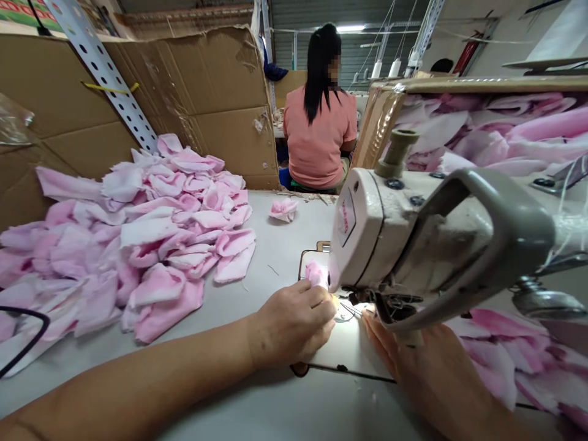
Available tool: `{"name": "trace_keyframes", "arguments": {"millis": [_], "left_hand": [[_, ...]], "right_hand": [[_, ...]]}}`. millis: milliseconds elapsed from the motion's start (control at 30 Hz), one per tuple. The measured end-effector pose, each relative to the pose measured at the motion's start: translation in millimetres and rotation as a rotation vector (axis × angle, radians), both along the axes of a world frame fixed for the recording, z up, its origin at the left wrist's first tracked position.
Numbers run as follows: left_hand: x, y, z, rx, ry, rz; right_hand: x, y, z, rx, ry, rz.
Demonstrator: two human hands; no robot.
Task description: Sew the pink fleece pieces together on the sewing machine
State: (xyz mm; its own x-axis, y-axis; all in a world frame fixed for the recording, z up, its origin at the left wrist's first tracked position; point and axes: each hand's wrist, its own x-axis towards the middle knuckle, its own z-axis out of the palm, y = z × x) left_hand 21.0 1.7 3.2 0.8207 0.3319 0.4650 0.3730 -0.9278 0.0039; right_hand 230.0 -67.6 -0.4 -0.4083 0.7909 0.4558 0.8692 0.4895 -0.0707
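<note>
My left hand [296, 321] is closed, its fingers bunched together just left of the needle area. A small crumpled pink fabric piece [313, 272] pokes out past its knuckles, over the needle plate. On the other side, my right hand [425, 361] reaches under the head of the sewing machine [367, 226]. Its visible fingers are stretched out along the plate, with the tips near the needle; the machine hides part of this hand. Thin dark strands [351, 309] lie in the lit spot between both hands.
Pink and white fabric pieces [174, 226] are heaped on the left of the table; more [505, 349] lie at right. One small gathered piece [283, 210] sits beyond the machine. Cardboard [220, 104] walls the back left. A fabric-filled box [379, 116] stands behind the machine. A person [319, 135] sits ahead.
</note>
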Motion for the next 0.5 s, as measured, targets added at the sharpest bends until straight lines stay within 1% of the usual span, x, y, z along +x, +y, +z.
{"name": "trace_keyframes", "arguments": {"millis": [200,333,500], "left_hand": [[-4,3,1.6,-0.159,-0.016,0.004],[-5,4,0.9,-0.216,-0.070,0.006],[-6,5,-2.5,-0.244,-0.139,-0.004]], "right_hand": [[-5,-3,3.8,0.013,-0.034,0.040],[-8,-5,3.3,-0.015,-0.057,-0.008],[5,-9,-3.5,-0.071,-0.071,-0.053]]}}
